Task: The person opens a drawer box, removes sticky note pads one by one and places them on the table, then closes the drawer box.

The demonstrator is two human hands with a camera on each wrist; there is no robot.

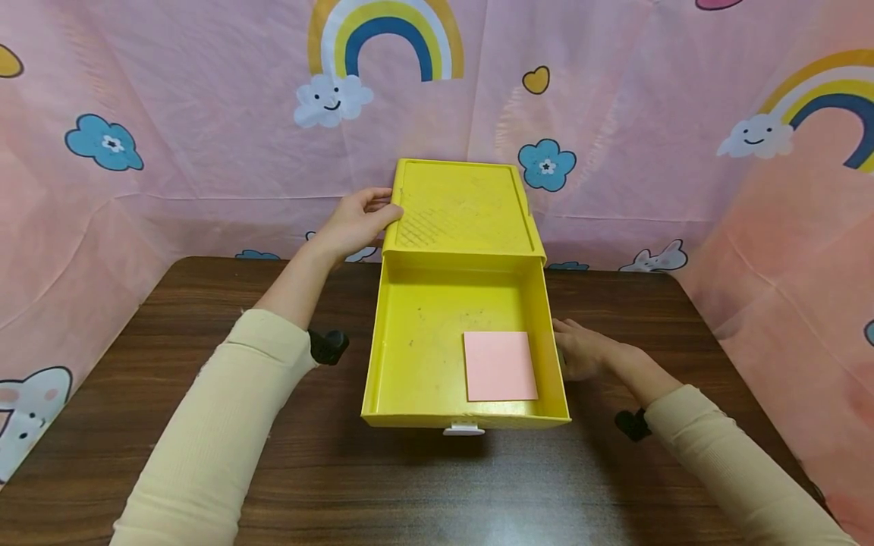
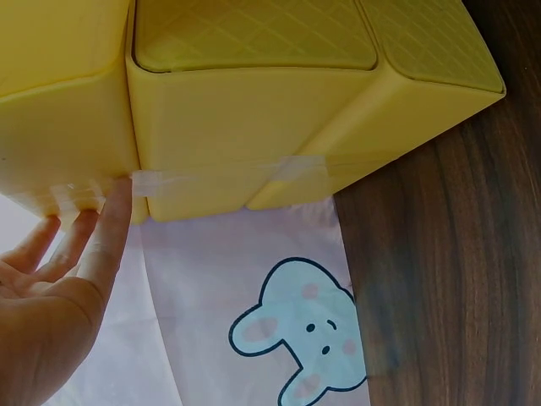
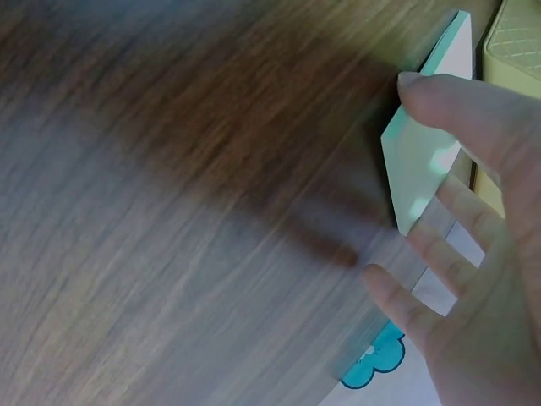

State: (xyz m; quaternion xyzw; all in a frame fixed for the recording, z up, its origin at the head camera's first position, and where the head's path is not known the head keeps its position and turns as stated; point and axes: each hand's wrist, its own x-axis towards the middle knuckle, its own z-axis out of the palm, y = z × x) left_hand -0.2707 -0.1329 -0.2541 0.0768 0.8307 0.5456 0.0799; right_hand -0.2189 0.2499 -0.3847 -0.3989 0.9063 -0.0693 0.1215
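Observation:
A yellow drawer box (image 1: 464, 208) stands with its yellow drawer (image 1: 416, 334) pulled out toward me. In the drawer's right front part lies a pink square sticky note pad (image 1: 501, 366). My left hand (image 1: 358, 221) rests against the box's left side, thumb at the top edge; the left wrist view shows its straight fingers (image 2: 108, 228) touching the yellow wall. Beside the drawer's right wall, low over the table, my right hand (image 1: 583, 350) pinches a pale green sticky note pad (image 3: 418, 169) between thumb and fingers. The drawer wall hides most of that pad in the head view.
The dark wood table (image 1: 314, 470) carries the box near its back edge. A pink printed cloth (image 1: 239, 114) hangs behind and at both sides. A small white handle (image 1: 464, 430) sticks out from the drawer's front. Clear tape (image 2: 228, 173) crosses the box's side.

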